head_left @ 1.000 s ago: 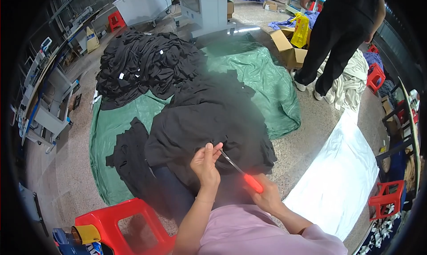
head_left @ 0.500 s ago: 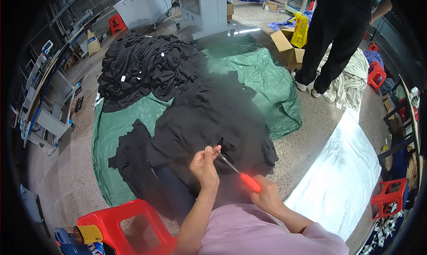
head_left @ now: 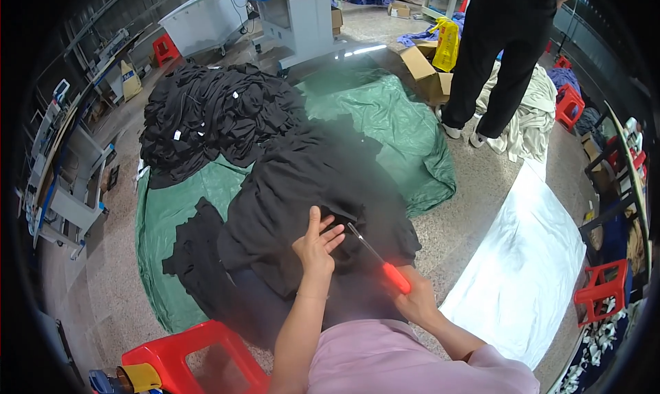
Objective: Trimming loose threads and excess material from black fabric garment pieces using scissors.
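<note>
garment (head_left: 302,181): black, I saw no pattern
tool handle (head_left: 397,278): was red-orange
tarp (head_left: 399,126): green
pile (head_left: 213,119): black w/ white tags
stool (head_left: 192,356): red
sheet (head_left: 529,270): white
my sleeve (head_left: 405,363): pink

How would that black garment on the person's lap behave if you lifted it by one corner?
The black garment would probably sag and drape: it already lies in soft folds. It looks light, thin fabric. It likely wouldn't slide much, since the left hand pins it flat with ease.
</note>
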Demonstrator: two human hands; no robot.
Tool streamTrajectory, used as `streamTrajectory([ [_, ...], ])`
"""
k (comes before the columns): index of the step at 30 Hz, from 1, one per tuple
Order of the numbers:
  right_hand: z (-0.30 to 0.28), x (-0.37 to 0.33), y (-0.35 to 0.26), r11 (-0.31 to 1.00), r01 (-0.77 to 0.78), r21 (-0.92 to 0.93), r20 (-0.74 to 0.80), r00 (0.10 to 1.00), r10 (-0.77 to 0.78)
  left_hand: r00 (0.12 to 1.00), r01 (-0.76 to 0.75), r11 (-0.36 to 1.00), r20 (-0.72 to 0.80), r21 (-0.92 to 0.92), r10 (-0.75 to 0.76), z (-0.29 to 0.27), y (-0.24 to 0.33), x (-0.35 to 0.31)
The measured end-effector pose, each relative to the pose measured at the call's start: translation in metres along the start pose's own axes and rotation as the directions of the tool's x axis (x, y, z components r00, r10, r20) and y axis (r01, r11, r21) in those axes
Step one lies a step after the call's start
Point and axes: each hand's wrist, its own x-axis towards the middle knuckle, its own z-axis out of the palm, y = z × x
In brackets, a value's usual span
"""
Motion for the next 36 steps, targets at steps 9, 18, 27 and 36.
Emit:
streamTrajectory([
  [9, 0.003, 0.001, 0.007, 0.995, -0.019, 0.101, -0.038, 0.999, 0.023, 0.933, -0.179, 0.984, 0.316, 0.0, 0.17, -0.009, 0.006, -0.013],
  [18, -0.008, 0.032, 0.029, 0.993, 0.047, -0.104, -0.126, 0.99, -0.06, 0.729, -0.662, 0.487, 0.642, 0.57, 0.239, -0.073, 0.07, -0.018],
  [27, 0.079, 0.03, 0.046, 0.881, 0.469, -0.053, -0.036, 0.881, -0.471, 0.197, -0.816, -0.437, 0.893, 0.378, 0.404, -0.093, 0.066, 0.024],
  [36, 0.075, 0.074, 0.019, 0.879, 0.472, -0.068, -0.118, 0.871, -0.477, 0.722, -0.69, 0.148, 0.688, 0.708, 0.079, -0.053, 0.149, -0.074],
])
